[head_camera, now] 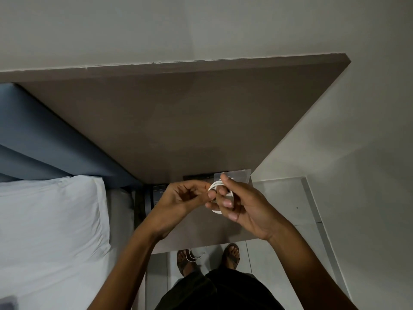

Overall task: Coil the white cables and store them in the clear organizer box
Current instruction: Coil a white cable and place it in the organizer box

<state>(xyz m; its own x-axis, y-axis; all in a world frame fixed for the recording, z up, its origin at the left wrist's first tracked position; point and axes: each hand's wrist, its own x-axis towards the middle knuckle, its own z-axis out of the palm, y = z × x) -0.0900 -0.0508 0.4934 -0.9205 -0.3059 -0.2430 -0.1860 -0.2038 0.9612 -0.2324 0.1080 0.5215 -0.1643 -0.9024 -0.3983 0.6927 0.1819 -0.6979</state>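
A white cable [215,186] is wound into a small round coil and held up in front of me. My right hand [244,205] grips the coil, fingers wrapped through and around its loops. My left hand [178,199] pinches the coil's left side with thumb and fingertips. Behind the hands, the clear organizer box [240,175] lies on the small table at the shelf's edge, mostly hidden by my fingers. A second white cable [191,257] dangles below the table edge, over my left foot.
A large brown shelf [178,113] juts from the wall above the small brown table [192,233]. A bed with a white pillow [51,220] and blue headboard [44,142] lies left. My sandalled feet [231,255] stand on pale floor tiles. A dark object [156,195] sits behind my left hand.
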